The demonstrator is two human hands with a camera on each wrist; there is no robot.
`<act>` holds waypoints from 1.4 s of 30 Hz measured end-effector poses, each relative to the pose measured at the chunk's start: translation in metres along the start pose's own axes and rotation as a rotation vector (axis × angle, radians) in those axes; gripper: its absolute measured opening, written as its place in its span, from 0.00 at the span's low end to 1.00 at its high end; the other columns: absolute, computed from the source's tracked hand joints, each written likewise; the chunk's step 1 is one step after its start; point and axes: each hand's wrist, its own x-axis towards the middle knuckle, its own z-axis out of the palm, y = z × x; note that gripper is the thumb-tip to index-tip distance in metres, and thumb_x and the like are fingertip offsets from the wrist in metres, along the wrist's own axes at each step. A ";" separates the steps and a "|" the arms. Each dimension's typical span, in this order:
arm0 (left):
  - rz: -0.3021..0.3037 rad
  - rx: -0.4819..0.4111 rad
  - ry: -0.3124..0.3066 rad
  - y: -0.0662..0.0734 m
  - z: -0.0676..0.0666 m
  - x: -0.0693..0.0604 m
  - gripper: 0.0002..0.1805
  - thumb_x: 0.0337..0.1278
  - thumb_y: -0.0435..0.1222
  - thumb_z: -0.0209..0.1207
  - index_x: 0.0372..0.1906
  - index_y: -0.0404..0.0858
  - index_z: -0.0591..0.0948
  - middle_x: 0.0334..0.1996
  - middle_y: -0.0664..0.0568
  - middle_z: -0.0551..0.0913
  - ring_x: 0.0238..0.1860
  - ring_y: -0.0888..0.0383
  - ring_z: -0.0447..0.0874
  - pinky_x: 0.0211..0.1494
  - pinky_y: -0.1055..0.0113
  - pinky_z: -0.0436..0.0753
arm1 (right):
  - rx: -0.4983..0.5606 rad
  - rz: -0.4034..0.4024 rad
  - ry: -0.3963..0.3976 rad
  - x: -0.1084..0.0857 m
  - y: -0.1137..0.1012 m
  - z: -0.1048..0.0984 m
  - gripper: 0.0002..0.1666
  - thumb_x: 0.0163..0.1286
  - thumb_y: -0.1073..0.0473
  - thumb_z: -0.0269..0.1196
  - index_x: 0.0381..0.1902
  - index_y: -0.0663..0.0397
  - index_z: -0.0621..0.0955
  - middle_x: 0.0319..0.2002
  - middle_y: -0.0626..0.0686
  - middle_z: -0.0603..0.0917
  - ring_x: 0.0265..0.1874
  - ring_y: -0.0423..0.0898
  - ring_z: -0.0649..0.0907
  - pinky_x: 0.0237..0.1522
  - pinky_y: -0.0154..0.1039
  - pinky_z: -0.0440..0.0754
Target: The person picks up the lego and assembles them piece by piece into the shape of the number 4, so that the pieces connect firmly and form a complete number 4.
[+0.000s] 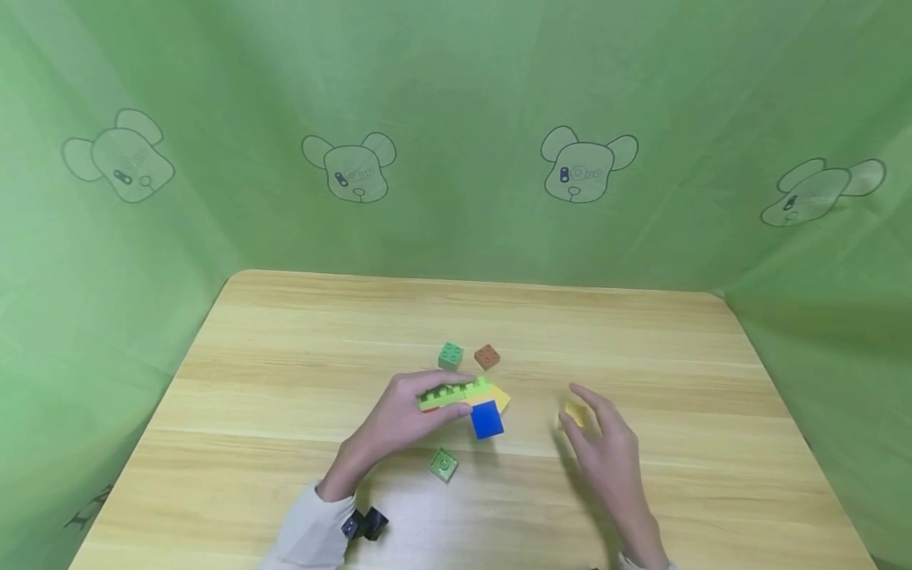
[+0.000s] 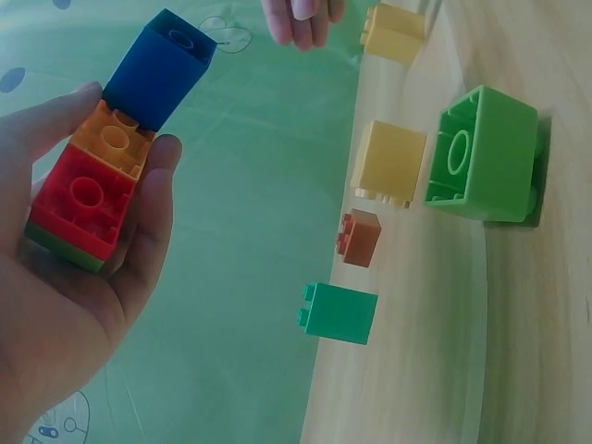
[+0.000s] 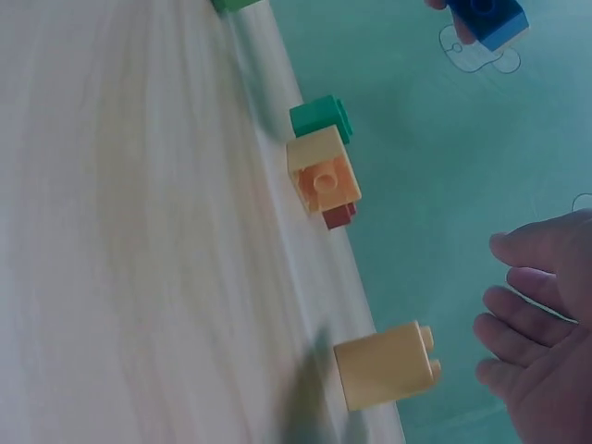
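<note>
My left hand point(image 1: 402, 412) grips a joined row of toy building bricks above the table, thumb on the near side and fingers on the far side. A lime green strip point(image 1: 452, 393) with studs forms its top. Beneath are a red brick point(image 2: 88, 194) and an orange brick point(image 2: 113, 139), and a blue brick point(image 1: 488, 419) sits at the right end. My right hand point(image 1: 609, 447) hovers around a yellow brick point(image 1: 575, 413) with thumb and fingers spread. In the right wrist view, a gap separates that hand from the yellow brick point(image 3: 387, 366).
Beyond the left hand lie a dark green brick point(image 1: 450, 355) and a reddish-brown brick point(image 1: 488, 357). Another yellow brick point(image 1: 502, 398) is partly hidden behind the held row. A light green brick point(image 1: 443, 465) lies nearer, hollow side showing. Green cloth point(image 1: 470, 237) hangs behind the wooden table point(image 1: 321, 317).
</note>
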 end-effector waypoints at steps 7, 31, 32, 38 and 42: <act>-0.009 0.002 -0.003 0.001 -0.001 0.000 0.21 0.65 0.42 0.70 0.60 0.43 0.86 0.49 0.50 0.89 0.33 0.62 0.83 0.33 0.68 0.86 | -0.048 0.131 -0.116 -0.002 0.009 -0.006 0.35 0.62 0.70 0.73 0.65 0.73 0.74 0.67 0.75 0.71 0.67 0.74 0.70 0.68 0.74 0.66; -0.011 0.012 0.000 0.002 -0.004 0.001 0.21 0.65 0.42 0.70 0.61 0.44 0.85 0.45 0.52 0.88 0.29 0.62 0.82 0.30 0.70 0.84 | -0.118 0.301 -0.287 -0.010 0.024 -0.007 0.34 0.72 0.66 0.67 0.70 0.73 0.69 0.68 0.77 0.70 0.68 0.75 0.68 0.70 0.74 0.62; -0.012 0.012 0.000 0.002 -0.004 0.001 0.21 0.65 0.42 0.70 0.61 0.44 0.85 0.45 0.52 0.88 0.29 0.62 0.82 0.30 0.70 0.84 | -0.117 0.295 -0.280 -0.011 0.024 -0.007 0.33 0.71 0.67 0.67 0.70 0.73 0.69 0.67 0.76 0.70 0.68 0.75 0.68 0.70 0.74 0.63; -0.005 0.011 0.003 0.003 -0.004 0.001 0.21 0.65 0.42 0.70 0.61 0.43 0.85 0.45 0.52 0.88 0.30 0.62 0.82 0.30 0.69 0.84 | -0.137 0.264 -0.247 -0.012 0.026 -0.007 0.28 0.70 0.70 0.66 0.66 0.70 0.73 0.63 0.74 0.76 0.65 0.74 0.73 0.68 0.73 0.67; -0.004 0.009 0.006 0.002 -0.004 0.001 0.20 0.65 0.41 0.70 0.60 0.43 0.86 0.45 0.51 0.88 0.29 0.62 0.82 0.29 0.69 0.84 | -0.129 0.265 -0.248 -0.011 0.027 -0.008 0.27 0.71 0.69 0.66 0.65 0.72 0.73 0.62 0.74 0.78 0.65 0.74 0.74 0.67 0.73 0.69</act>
